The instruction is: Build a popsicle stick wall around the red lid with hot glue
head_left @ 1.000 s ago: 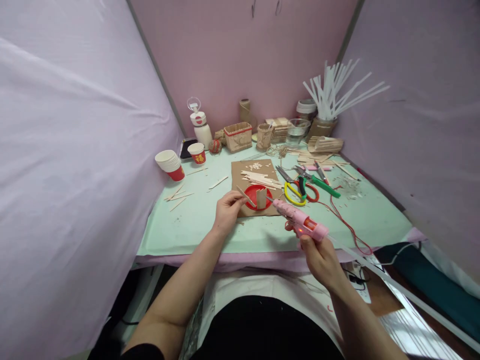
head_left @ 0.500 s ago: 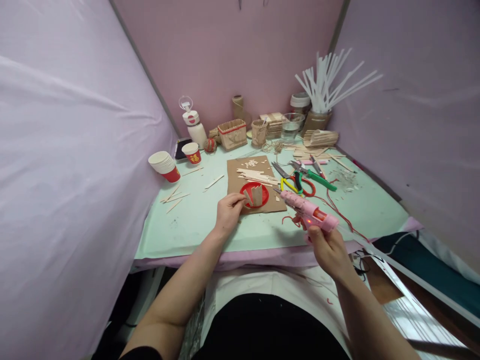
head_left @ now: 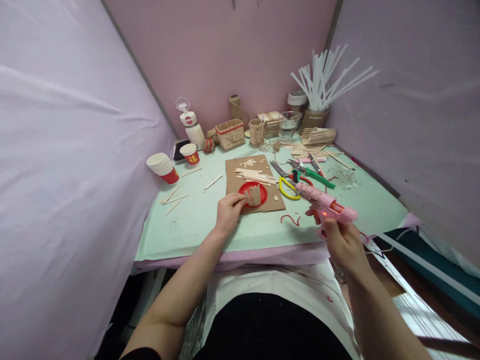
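Note:
My left hand (head_left: 228,212) pinches a short piece of wooden stick (head_left: 247,198) at the left edge of a red round lid or dish (head_left: 264,199). Upright beside that piece, within the red rim, stand several joined wooden pieces (head_left: 255,195). The red dish rests on a brown cardboard sheet (head_left: 231,176). Off to the right, my right hand (head_left: 343,240) is wrapped round the handle of a pink glue gun (head_left: 326,204), its small light glowing orange. The gun's nozzle points left, over the scissors (head_left: 288,187), apart from the wooden pieces.
Split sticks (head_left: 255,176) lie on the cardboard. Green-handled pliers (head_left: 315,176) lie behind the glue gun. Paper cups (head_left: 163,167) stand at the left. A woven-looking box (head_left: 230,134), a water bowl (head_left: 288,125) and white glue sticks (head_left: 318,82) line the back.
My right hand has drawn the glue gun to the right, away from the red dish. My left hand stays at the wooden pieces. The view has shifted slightly.

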The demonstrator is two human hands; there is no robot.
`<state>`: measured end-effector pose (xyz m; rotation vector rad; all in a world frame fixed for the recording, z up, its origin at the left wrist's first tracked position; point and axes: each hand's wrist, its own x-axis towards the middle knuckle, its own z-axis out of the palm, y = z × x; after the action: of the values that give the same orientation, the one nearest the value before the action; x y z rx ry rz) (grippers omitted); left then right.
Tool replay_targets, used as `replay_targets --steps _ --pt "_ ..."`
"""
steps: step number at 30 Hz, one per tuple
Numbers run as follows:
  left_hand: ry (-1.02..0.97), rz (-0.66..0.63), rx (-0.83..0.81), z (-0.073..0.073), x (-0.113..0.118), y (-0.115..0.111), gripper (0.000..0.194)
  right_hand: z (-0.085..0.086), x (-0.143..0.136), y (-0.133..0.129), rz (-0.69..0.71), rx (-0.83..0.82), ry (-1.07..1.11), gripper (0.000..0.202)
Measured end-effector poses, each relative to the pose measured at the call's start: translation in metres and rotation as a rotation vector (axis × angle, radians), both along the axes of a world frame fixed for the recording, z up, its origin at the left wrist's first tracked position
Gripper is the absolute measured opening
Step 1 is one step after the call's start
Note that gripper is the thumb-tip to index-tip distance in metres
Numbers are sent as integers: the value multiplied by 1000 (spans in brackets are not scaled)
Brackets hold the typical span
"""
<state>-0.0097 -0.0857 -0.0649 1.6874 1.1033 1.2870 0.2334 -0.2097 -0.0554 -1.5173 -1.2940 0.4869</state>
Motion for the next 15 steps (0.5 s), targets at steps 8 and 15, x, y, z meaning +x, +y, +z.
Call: replay_targets --steps 8,15 --pt "40 13 1 0 1 0 16 6 17 5 -118 -33 54 43" --pt "64 -1 33 0 1 1 16 0 62 14 -235 -81 -34 37"
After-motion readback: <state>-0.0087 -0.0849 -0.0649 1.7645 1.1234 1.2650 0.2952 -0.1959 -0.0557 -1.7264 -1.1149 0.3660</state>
